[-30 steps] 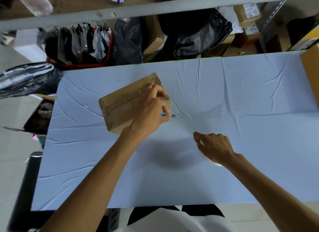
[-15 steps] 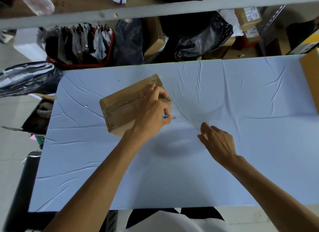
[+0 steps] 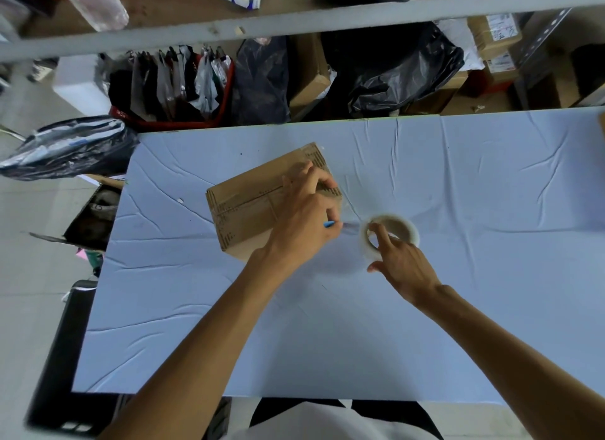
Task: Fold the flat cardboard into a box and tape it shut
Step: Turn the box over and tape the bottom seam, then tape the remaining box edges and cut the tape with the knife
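Cardboard box (image 3: 248,203) closed under left hand (image 3: 304,223) — its fingers pinch a blue cutter (image 3: 330,224); right hand (image 3: 406,262) grips tape roll (image 3: 391,231).

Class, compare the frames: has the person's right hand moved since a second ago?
Yes. The right hand has moved toward the cardboard box, which stays put on the table, and now holds a tape roll beside it.

A single wide-angle camera is sitting on the person's head, looking forward and steeply down from close above the pale blue cloth-covered surface (image 3: 458,184). Both bare forearms are entering from the bottom edge and reaching away from the lens. The grey metal shelf rail (image 3: 294,22) is bending across the top edge, with cluttered floor storage lying beyond the far side. No second view is sharing this scene
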A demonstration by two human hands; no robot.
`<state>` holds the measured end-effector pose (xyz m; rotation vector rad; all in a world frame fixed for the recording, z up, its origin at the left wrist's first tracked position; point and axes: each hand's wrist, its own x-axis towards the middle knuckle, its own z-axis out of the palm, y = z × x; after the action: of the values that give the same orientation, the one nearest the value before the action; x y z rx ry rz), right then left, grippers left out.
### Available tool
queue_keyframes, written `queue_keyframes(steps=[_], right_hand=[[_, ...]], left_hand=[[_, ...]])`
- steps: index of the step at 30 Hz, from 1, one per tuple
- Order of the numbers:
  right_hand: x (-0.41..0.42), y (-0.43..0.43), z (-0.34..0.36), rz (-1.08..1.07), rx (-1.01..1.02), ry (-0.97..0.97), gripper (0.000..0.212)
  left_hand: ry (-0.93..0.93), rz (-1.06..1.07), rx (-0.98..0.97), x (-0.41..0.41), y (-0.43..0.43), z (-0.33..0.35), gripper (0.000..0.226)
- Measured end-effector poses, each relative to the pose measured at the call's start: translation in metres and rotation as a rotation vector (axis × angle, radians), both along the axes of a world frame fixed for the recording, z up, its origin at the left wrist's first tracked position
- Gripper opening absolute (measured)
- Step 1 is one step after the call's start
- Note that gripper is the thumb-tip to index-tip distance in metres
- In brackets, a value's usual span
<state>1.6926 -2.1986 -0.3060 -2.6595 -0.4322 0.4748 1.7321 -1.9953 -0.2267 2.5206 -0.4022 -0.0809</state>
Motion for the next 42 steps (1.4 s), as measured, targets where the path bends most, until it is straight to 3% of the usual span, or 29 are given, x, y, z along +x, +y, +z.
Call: queue_keyframes(steps=[2,6,8,11,14,16,20,23,26,28,31,34,36,39,42], right_hand=[[-0.002,0.0,-0.005,0.022,-0.03,0.078,0.066],[-0.006,-0.006,-0.015,0.114,-0.112,0.164,0.082],[-0.005,-0.011,-0.018,0.12,-0.125,0.194,0.091],[-0.002,-0.016,-0.02,0.125,-0.151,0.206,0.099],[-0.002,-0.017,-0.022,0.164,-0.189,0.2,0.102],[-0.002,-0.016,-0.022,0.177,-0.204,0.194,0.103],[0.0,-0.016,-0.019,0.172,-0.216,0.187,0.107],[0.005,-0.011,-0.007,0.139,-0.191,0.146,0.108],[0.014,-0.005,0.014,-0.035,0.001,0.077,0.1],[0.026,0.002,0.033,-0.259,0.353,0.26,0.079],[0.045,0.012,0.056,-0.505,0.847,0.624,0.038],[0.051,0.023,0.064,-0.544,0.982,0.723,0.017],[0.052,0.03,0.06,-0.601,1.043,0.739,0.012],[0.051,0.035,0.051,-0.685,1.136,0.735,0.012],[0.05,0.035,0.044,-0.731,1.219,0.743,0.014]], left_hand=[[-0.047,-0.01,-0.011,-0.003,0.002,-0.002,0.021],[-0.275,-0.072,-0.051,-0.023,0.004,-0.01,0.019],[-0.299,-0.119,-0.073,-0.039,0.004,-0.02,0.016],[0.004,-0.084,-0.097,-0.061,0.006,-0.05,0.016],[0.387,0.132,-0.159,-0.067,0.002,-0.086,0.018],[0.531,0.252,-0.139,-0.066,0.0,-0.106,0.018],[0.613,0.401,-0.091,-0.063,-0.005,-0.134,0.014],[0.501,0.455,-0.037,-0.063,-0.01,-0.137,0.014],[0.421,0.256,0.15,-0.063,-0.011,-0.125,0.029],[0.474,0.11,0.218,-0.058,-0.009,-0.103,0.046],[0.323,-0.079,0.056,-0.049,-0.008,-0.05,0.035],[-0.08,-0.053,-0.147,-0.034,0.002,0.002,0.019],[-0.236,0.048,-0.17,-0.014,0.01,0.022,0.016],[-0.135,0.061,-0.054,0.016,0.016,0.026,0.038],[0.011,0.015,0.017,0.026,0.015,0.015,0.039]])
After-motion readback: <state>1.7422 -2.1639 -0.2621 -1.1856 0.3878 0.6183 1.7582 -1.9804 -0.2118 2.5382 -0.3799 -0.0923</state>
